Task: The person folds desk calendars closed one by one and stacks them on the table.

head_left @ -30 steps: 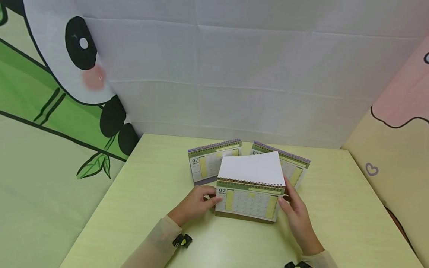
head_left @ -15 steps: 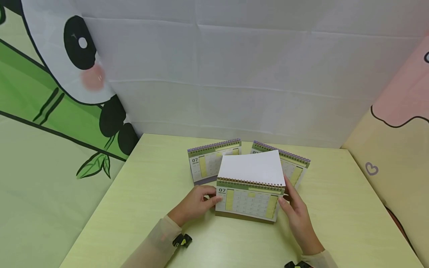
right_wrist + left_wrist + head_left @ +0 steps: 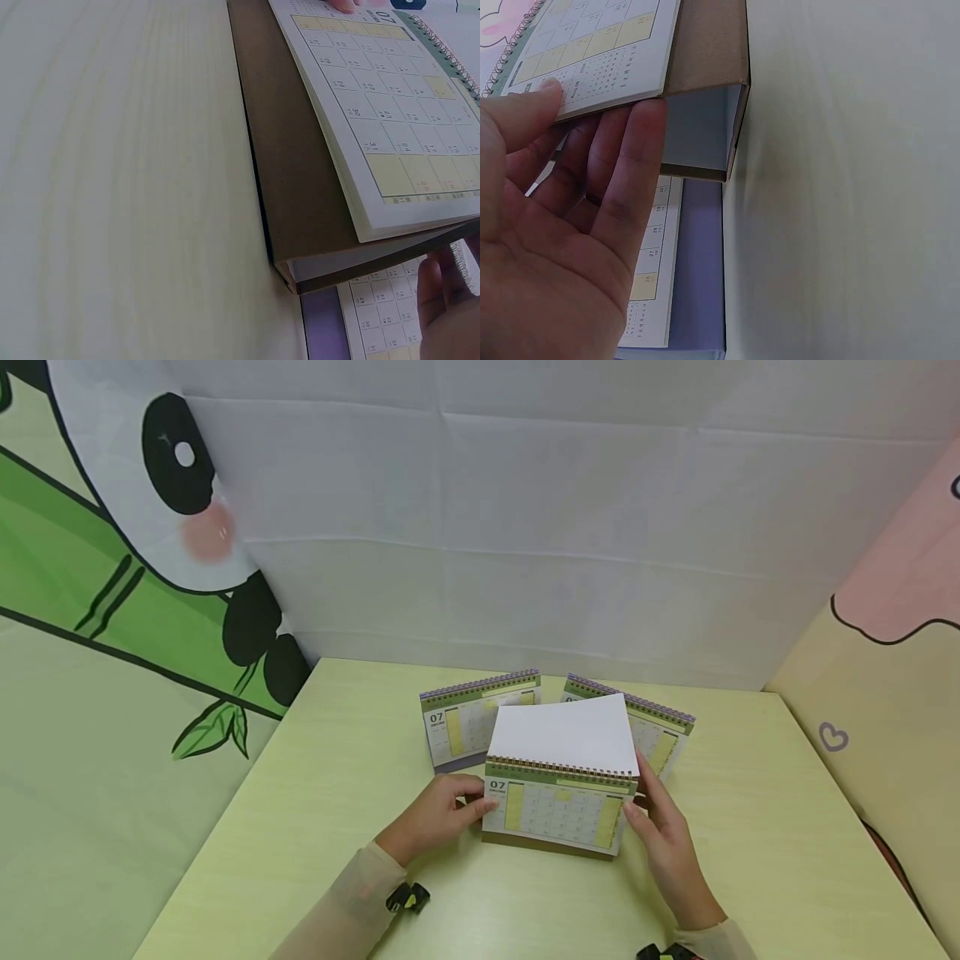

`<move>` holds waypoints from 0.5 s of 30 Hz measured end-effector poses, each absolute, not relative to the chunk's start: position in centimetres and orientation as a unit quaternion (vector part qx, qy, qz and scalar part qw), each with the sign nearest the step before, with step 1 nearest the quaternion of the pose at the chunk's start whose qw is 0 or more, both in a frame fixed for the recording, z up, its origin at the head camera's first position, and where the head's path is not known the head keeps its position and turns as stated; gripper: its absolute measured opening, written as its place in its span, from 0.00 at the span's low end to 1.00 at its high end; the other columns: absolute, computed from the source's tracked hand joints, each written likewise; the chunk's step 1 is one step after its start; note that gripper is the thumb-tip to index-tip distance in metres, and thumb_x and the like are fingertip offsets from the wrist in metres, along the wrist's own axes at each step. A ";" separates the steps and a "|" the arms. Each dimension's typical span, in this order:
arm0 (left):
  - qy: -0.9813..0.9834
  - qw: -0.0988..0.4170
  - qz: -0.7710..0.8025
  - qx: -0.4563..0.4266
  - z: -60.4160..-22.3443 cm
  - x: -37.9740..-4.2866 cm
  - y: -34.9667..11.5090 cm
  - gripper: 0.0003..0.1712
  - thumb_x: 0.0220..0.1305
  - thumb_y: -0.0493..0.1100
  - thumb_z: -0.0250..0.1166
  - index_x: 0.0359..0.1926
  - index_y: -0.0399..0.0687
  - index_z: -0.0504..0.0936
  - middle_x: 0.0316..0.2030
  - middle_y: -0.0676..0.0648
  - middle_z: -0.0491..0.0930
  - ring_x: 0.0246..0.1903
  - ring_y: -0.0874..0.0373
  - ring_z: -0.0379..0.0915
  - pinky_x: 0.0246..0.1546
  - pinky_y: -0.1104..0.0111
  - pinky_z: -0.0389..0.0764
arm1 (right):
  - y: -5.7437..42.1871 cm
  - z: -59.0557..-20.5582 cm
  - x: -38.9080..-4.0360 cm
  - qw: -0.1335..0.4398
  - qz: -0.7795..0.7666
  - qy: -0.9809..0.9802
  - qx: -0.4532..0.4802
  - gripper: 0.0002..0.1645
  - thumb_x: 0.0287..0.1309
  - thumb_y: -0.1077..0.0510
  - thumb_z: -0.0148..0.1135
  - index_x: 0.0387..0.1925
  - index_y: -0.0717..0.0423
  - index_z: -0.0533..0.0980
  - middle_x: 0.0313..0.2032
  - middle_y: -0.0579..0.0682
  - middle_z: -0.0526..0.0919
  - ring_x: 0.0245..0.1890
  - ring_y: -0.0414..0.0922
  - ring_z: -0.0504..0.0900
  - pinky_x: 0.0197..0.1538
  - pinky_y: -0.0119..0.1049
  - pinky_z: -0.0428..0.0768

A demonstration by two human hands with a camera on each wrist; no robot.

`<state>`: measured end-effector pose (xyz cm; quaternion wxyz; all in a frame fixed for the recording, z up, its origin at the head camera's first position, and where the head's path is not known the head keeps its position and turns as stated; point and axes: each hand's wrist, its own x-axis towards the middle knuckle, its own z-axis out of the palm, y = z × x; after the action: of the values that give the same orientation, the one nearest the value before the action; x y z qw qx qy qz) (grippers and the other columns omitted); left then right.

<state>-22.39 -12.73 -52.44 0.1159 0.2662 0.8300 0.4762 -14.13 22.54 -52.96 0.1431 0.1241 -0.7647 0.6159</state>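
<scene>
A spiral-bound desk calendar (image 3: 562, 818) with a brown base stands at the front middle, its page marked 07. Behind its rings a blank white sheet (image 3: 566, 735) spreads back, partly covering two more calendars. My left hand (image 3: 435, 817) holds the left edge, thumb on the page; in the left wrist view that hand (image 3: 562, 217) has its fingers behind the page and base. On the right edge, my right hand (image 3: 671, 852) grips with the thumb at the front and the fingers behind. Only part of the right hand (image 3: 454, 322) enters the right wrist view.
Two purple-based desk calendars stand behind, one at the back left (image 3: 468, 727) and one at the back right (image 3: 663, 739), both angled. The pale wooden table (image 3: 322, 827) meets a white cloth backdrop (image 3: 525, 527). Printed cartoon cloths hang on both sides.
</scene>
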 end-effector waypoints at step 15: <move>0.831 0.115 0.473 0.268 -52.5 -22.4 -12.8 0.12 0.89 0.46 0.70 0.55 0.45 0.97 0.52 0.44 0.97 0.41 0.62 0.78 0.43 0.72 0.80 | 22.5 -53.0 -14.1 0.147 0.626 -0.754 0.134 0.45 0.90 0.71 0.49 0.98 0.52 0.53 0.73 0.32 0.79 0.66 0.34 0.78 0.64 0.23 0.80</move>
<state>-22.40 -12.76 -52.46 0.1150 0.2677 0.8314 0.4731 -14.10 22.54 -52.98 0.1468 0.1345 -0.7541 0.6258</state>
